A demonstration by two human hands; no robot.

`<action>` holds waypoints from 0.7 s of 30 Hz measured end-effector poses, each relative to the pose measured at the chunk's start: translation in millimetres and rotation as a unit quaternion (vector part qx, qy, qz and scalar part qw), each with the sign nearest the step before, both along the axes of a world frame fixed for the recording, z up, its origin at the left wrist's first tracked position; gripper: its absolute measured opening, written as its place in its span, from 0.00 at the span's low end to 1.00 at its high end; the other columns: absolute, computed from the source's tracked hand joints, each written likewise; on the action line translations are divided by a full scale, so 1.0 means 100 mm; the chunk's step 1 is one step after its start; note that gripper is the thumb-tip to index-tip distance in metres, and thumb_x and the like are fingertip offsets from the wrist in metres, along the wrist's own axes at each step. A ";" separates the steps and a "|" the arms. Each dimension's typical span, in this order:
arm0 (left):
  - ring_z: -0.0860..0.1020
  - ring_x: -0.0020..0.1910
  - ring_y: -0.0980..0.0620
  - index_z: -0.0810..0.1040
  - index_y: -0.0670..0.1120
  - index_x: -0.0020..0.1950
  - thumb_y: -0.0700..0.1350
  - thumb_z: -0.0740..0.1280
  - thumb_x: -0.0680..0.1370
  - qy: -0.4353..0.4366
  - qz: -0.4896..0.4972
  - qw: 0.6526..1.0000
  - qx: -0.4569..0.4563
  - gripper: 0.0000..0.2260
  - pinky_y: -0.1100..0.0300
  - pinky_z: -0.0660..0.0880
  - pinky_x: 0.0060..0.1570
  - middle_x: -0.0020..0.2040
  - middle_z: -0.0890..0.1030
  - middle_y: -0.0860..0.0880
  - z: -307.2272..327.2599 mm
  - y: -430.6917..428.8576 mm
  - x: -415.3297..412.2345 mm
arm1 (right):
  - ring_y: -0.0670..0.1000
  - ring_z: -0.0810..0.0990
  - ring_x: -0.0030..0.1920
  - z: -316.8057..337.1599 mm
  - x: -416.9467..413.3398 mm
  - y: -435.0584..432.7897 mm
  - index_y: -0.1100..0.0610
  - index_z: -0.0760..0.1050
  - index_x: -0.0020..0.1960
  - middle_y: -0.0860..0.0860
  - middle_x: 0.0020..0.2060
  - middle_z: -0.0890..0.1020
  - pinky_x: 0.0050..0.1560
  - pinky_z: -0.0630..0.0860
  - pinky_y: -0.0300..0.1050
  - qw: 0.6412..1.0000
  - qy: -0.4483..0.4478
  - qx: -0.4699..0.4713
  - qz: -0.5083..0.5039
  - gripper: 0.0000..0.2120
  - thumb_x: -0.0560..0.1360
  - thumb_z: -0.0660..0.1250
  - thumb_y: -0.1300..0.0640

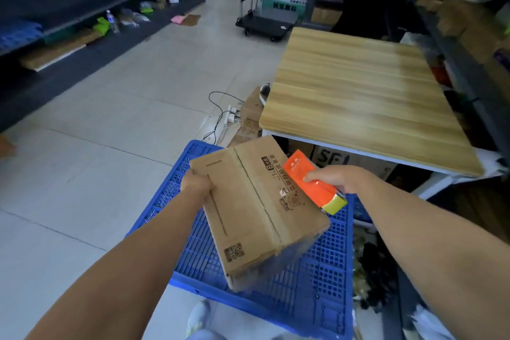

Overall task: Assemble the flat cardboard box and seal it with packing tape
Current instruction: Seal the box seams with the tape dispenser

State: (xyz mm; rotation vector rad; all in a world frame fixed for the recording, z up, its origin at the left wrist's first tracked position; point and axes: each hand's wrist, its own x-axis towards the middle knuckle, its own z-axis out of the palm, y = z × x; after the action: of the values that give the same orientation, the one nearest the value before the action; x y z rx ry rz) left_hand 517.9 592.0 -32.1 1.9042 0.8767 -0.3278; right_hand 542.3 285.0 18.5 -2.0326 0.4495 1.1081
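A brown cardboard box (254,207) with black print and a QR code is held in the air above a blue plastic pallet (317,265). Its closed flaps face up with a seam down the middle. My left hand (196,183) grips the box's far left edge. My right hand (335,178) holds an orange packet (309,182) with a yellow-green end, lying against the box's right top edge. No tape roll is visible.
A wooden-topped table (367,96) stands to the right, with boxes under it. Dark shelves (69,16) with goods line the left wall. A black trolley (265,23) stands at the back. A power strip and cables (229,116) lie on the tiled floor.
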 end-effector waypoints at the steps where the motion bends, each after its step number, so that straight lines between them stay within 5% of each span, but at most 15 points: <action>1: 0.76 0.60 0.38 0.63 0.44 0.74 0.38 0.67 0.75 -0.005 -0.045 0.999 0.025 0.28 0.45 0.76 0.58 0.63 0.74 0.40 0.02 -0.05 0.06 | 0.56 0.81 0.50 0.00 -0.08 -0.03 0.56 0.68 0.63 0.56 0.51 0.80 0.56 0.77 0.53 1.000 0.025 0.013 -0.014 0.18 0.77 0.66 0.50; 6: 0.73 0.62 0.42 0.60 0.42 0.75 0.37 0.63 0.77 -0.035 -0.204 0.974 0.089 0.27 0.51 0.71 0.63 0.70 0.70 0.41 0.04 -0.21 0.34 | 0.58 0.80 0.56 -0.05 -0.46 -0.22 0.57 0.69 0.64 0.58 0.56 0.81 0.67 0.70 0.59 0.985 0.112 0.087 -0.096 0.19 0.76 0.68 0.53; 10: 0.73 0.65 0.41 0.63 0.45 0.76 0.37 0.58 0.79 -0.072 -0.254 0.964 0.033 0.24 0.51 0.72 0.64 0.70 0.71 0.44 -0.01 -0.35 0.51 | 0.60 0.79 0.61 -0.02 -0.66 -0.34 0.56 0.71 0.61 0.58 0.57 0.81 0.67 0.69 0.60 0.979 0.139 0.093 -0.115 0.17 0.75 0.70 0.56; 14: 0.74 0.64 0.41 0.66 0.43 0.73 0.38 0.62 0.78 -0.082 -0.346 0.934 0.036 0.23 0.51 0.73 0.63 0.65 0.74 0.44 -0.02 -0.45 0.65 | 0.60 0.76 0.62 0.07 -0.76 -0.48 0.58 0.70 0.63 0.57 0.57 0.78 0.64 0.72 0.59 0.987 0.097 0.058 -0.118 0.17 0.76 0.68 0.60; 17: 0.76 0.61 0.42 0.73 0.41 0.67 0.36 0.61 0.77 -0.119 -0.381 0.912 0.091 0.18 0.51 0.75 0.61 0.64 0.76 0.40 0.05 -0.60 0.84 | 0.59 0.77 0.59 0.21 -0.71 -0.58 0.59 0.69 0.67 0.57 0.58 0.78 0.60 0.75 0.58 0.991 0.042 0.043 -0.119 0.26 0.71 0.72 0.58; 19: 0.76 0.55 0.47 0.78 0.48 0.58 0.39 0.63 0.76 -0.148 -0.391 0.907 0.050 0.12 0.51 0.74 0.62 0.63 0.78 0.41 0.24 -0.78 0.89 | 0.57 0.79 0.56 0.32 -0.63 -0.59 0.57 0.72 0.64 0.56 0.56 0.79 0.63 0.73 0.59 0.993 0.018 0.056 -0.106 0.27 0.66 0.73 0.57; 21: 0.78 0.50 0.49 0.78 0.52 0.51 0.45 0.63 0.78 -0.102 -0.413 0.899 -0.106 0.05 0.54 0.77 0.56 0.57 0.81 0.45 0.51 -0.95 0.83 | 0.58 0.78 0.57 0.43 -0.55 -0.55 0.55 0.74 0.59 0.56 0.56 0.79 0.67 0.69 0.59 0.993 0.006 0.079 -0.082 0.23 0.65 0.73 0.57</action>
State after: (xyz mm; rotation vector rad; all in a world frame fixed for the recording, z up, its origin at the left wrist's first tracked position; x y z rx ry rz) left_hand 601.0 496.9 18.7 1.9692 -0.1518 -0.6794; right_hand 487.7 230.4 61.7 -1.8183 0.5089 1.0222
